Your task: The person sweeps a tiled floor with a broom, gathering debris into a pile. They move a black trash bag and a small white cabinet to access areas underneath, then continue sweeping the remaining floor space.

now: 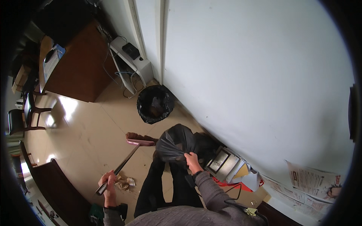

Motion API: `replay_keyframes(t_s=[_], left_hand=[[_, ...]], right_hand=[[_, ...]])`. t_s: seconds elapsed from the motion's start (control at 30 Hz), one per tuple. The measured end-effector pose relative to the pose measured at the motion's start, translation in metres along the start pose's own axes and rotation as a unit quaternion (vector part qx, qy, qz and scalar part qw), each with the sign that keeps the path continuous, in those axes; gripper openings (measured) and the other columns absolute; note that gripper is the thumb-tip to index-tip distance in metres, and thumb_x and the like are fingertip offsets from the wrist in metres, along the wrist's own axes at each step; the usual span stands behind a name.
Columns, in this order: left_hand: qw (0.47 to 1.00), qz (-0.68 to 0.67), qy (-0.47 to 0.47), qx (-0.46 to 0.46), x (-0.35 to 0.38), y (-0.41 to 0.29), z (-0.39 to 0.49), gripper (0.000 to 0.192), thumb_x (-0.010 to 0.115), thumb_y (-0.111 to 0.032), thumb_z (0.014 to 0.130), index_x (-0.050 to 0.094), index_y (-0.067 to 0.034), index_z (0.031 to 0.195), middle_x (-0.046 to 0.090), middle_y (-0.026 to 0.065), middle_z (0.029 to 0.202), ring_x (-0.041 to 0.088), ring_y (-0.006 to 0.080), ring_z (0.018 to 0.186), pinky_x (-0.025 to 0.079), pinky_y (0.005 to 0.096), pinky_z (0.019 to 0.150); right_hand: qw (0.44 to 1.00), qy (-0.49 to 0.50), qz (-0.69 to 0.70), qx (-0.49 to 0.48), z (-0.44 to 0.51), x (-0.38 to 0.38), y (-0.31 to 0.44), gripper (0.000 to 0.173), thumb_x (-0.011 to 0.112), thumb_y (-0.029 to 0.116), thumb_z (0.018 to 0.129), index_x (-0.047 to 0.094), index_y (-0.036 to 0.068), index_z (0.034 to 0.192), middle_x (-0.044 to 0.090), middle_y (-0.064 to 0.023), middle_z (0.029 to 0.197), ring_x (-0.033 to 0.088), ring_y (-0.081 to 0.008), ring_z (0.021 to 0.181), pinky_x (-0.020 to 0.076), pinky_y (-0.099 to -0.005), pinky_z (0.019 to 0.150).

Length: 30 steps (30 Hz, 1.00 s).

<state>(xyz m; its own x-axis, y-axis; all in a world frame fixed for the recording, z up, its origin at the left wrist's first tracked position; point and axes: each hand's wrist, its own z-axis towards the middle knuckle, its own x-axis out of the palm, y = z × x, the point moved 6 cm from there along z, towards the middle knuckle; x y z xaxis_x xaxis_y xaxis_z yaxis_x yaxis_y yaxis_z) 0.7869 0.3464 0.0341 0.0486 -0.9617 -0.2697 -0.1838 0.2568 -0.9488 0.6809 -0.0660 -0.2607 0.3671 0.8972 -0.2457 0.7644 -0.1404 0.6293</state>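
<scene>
My left hand (108,182) is closed around the upper end of a broom's dark handle (125,161). The broom's pink head with reddish-brown bristles (140,139) rests on the tiled floor ahead of my feet. My right hand (193,161) grips the gathered top of a filled black plastic bag (176,141), which hangs in front of my legs. Another dark bag (205,145) lies right beside it, partly hidden. Crumpled brown and white paper scraps (124,183) lie on the floor to the right of my left hand.
A bin with a black liner (155,104) stands by the wall, some waste inside. Framed items and papers (223,163) lean at the right near a red bag (249,186). A wooden desk (82,62), a white cabinet (144,67) with cables, and black chairs (17,120) stand farther off.
</scene>
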Motion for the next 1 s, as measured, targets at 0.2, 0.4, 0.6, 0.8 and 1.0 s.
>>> replay_keyframes(t_s=[0.2,0.4,0.6,0.8,1.0], left_hand=[[0.992,-0.024,0.109,0.065,0.02,-0.068,0.013,0.039,0.058,-0.027,0.094,0.052,-0.005,0.064,0.049,0.0014,0.06,0.05,0.0136,0.062,0.048,0.0441,0.093],[0.965,-0.164,0.156,0.135,0.019,-0.16,0.013,0.054,0.066,-0.047,0.092,0.046,-0.007,0.062,0.043,-0.0013,0.055,0.044,0.0128,0.055,0.05,0.0375,0.069],[0.929,-0.228,0.213,0.197,0.012,-0.248,-0.023,0.06,0.062,-0.059,0.089,0.042,-0.011,0.06,0.042,-0.0008,0.052,0.043,0.0138,0.049,0.047,0.0338,0.057],[0.903,-0.258,0.232,0.253,0.006,-0.323,-0.073,0.059,0.05,-0.062,0.094,0.039,-0.014,0.061,0.038,-0.0032,0.048,0.037,0.0115,0.041,0.045,0.0309,0.048],[0.872,-0.268,0.191,0.362,0.011,-0.391,-0.124,0.054,0.039,-0.058,0.1,0.037,-0.018,0.064,0.033,-0.0045,0.048,0.027,0.0085,0.04,0.038,0.0261,0.041]], right_hand=[[0.972,-0.051,0.198,0.111,-0.136,-0.041,0.026,0.016,0.065,0.014,0.088,0.053,0.009,0.078,0.039,0.004,0.059,0.036,-0.0079,0.045,0.0298,-0.0263,0.039],[0.948,-0.12,0.264,0.127,-0.209,-0.085,0.0,0.014,0.062,0.011,0.088,0.052,0.007,0.078,0.041,0.002,0.059,0.039,-0.0102,0.046,0.0328,-0.028,0.042],[0.965,-0.053,0.252,0.059,-0.212,-0.116,-0.08,0.012,0.055,0.009,0.088,0.051,0.006,0.076,0.042,-0.0038,0.06,0.043,-0.0154,0.049,0.0365,-0.0308,0.044],[0.906,-0.111,0.383,0.14,-0.235,-0.164,-0.165,0.018,0.044,0.009,0.088,0.04,0.009,0.071,0.038,-0.0051,0.061,0.042,-0.0187,0.056,0.0389,-0.0358,0.049],[0.877,-0.153,0.421,0.175,-0.243,-0.195,-0.244,0.022,0.048,0.017,0.092,0.042,0.008,0.072,0.042,-0.0093,0.061,0.046,-0.0261,0.056,0.0441,-0.0437,0.053]])
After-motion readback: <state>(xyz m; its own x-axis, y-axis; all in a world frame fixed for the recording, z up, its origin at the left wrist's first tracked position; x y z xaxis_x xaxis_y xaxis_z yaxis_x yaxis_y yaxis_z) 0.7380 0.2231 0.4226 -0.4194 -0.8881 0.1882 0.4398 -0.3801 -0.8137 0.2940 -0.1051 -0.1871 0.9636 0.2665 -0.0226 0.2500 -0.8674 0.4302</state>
